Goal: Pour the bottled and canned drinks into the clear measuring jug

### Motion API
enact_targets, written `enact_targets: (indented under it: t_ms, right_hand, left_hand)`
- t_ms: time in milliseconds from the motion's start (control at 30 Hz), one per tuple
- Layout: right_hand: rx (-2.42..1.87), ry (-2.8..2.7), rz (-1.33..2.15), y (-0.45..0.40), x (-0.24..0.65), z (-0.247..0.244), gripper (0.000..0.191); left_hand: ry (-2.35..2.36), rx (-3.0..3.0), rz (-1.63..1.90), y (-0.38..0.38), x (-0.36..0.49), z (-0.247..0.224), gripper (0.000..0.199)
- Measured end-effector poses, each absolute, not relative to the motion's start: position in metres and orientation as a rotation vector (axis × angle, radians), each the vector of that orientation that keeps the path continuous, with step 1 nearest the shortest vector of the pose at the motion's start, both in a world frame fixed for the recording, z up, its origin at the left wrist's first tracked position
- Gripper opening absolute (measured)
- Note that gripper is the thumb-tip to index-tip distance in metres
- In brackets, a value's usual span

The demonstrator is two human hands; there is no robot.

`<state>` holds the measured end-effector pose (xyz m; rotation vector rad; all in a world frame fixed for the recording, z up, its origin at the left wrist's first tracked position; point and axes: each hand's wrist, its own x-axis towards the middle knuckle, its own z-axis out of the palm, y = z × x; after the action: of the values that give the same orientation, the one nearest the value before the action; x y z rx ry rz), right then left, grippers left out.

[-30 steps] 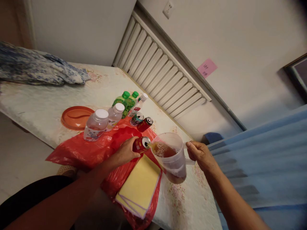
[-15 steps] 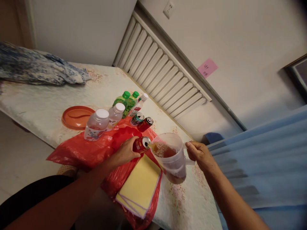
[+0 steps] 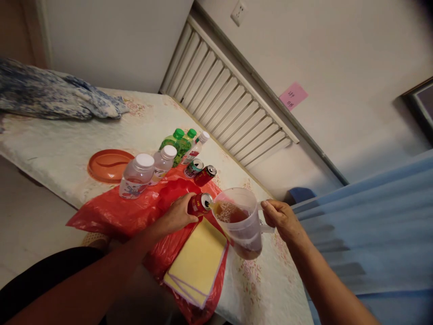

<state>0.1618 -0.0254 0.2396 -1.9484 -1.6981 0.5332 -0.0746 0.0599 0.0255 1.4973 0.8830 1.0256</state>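
My left hand [image 3: 181, 211] is closed around a red drink can [image 3: 196, 205] with an open top. In my right hand [image 3: 279, 216] is the handle of a clear plastic pitcher [image 3: 246, 232], tilted toward the can. Brownish liquid [image 3: 233, 212] with bubbles fills part of the pitcher, and its spout meets the can's opening. Beneath the can lies a red plastic bag [image 3: 125, 219], with a folded yellow cloth [image 3: 198, 259] on its near part. Just behind stand another red can [image 3: 205, 176] and a green-and-dark can [image 3: 194, 168].
Two clear white-capped bottles [image 3: 137, 178] stand left of the cans. Green-capped bottles [image 3: 172, 141] and a slim white-capped bottle [image 3: 196, 149] are behind. An orange-red plate [image 3: 110, 167] lies on the flowered tablecloth [image 3: 81, 140]. A radiator [image 3: 223, 90] runs along the wall; a blue curtain [image 3: 379, 225] hangs right.
Almost nothing differs. Both hands keep their places, the pitcher still tilted with its spout against the red can.
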Motion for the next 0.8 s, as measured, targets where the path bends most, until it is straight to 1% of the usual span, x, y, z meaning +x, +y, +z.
enact_targets:
  t_ms: [267,567,800]
  right_hand:
    - [-1.93,-1.689,0.559,-0.024,0.164,0.235,0.055]
    - [-1.85,-1.597,0.65,-0.028,0.179,0.212,0.053]
    - [-1.731,-1.509,0.735,-0.027,0.179,0.203,0.056]
  left_hand:
    - [0.888,1.514,1.037,0.061,-0.074,0.023,0.069]
    - [0.871,1.512,1.029,0.057,-0.077,0.034,0.068]
    - [0.916,1.467,1.006,0.054,-0.079,0.042,0.07]
